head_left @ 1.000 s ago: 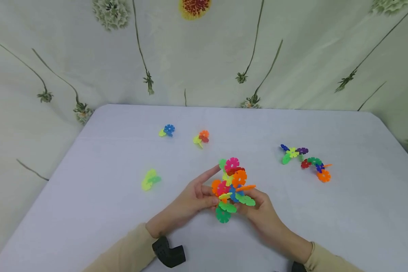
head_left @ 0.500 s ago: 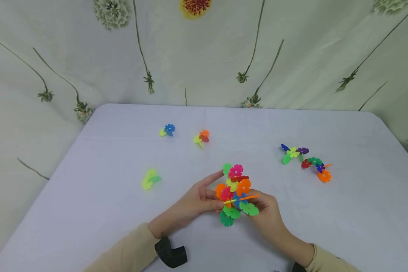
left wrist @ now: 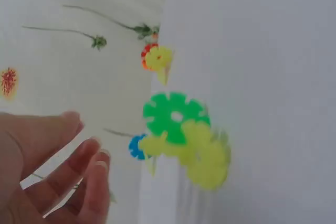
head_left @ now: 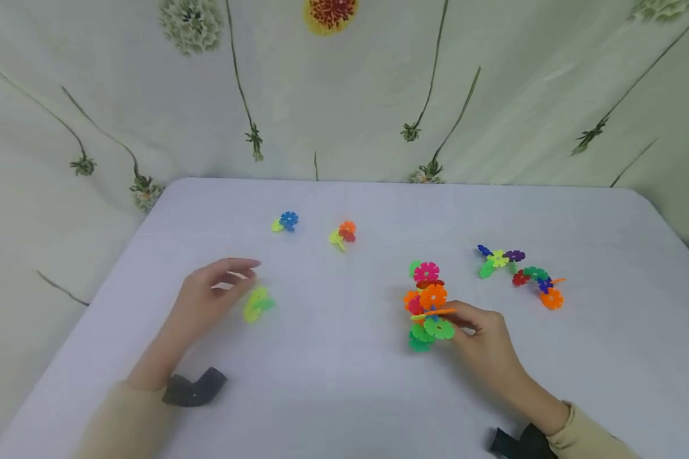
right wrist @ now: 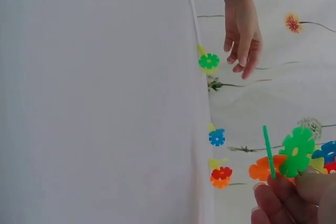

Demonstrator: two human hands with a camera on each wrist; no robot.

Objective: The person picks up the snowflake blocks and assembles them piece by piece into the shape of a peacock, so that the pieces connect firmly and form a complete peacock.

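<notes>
My right hand [head_left: 485,335] pinches a colourful cluster of interlocked snowflake discs [head_left: 433,296] by its right side, in front of me in the head view. Orange, pink, red, green and blue discs show in it. On the left, my left hand [head_left: 209,296] is held over the table with bent, parted fingers and nothing between them. Just right of its fingertips lies a small yellow and green snowflake-disc piece [head_left: 256,305]. The left wrist view has that piece's green disc [left wrist: 176,116] beside the left hand [left wrist: 58,166], with a gap between.
Toward the back of the white table [head_left: 333,382] lie a blue and yellow disc piece [head_left: 289,220] and an orange, red and yellow one [head_left: 347,234]. Two more joined groups, one with purple [head_left: 497,257], one with red and orange [head_left: 551,298], lie at right. A flower-print cloth [head_left: 350,95] hangs behind.
My left hand has let go of the disc cluster and moved left to beside the yellow and green piece. My right hand has carried the cluster a little to the right.
</notes>
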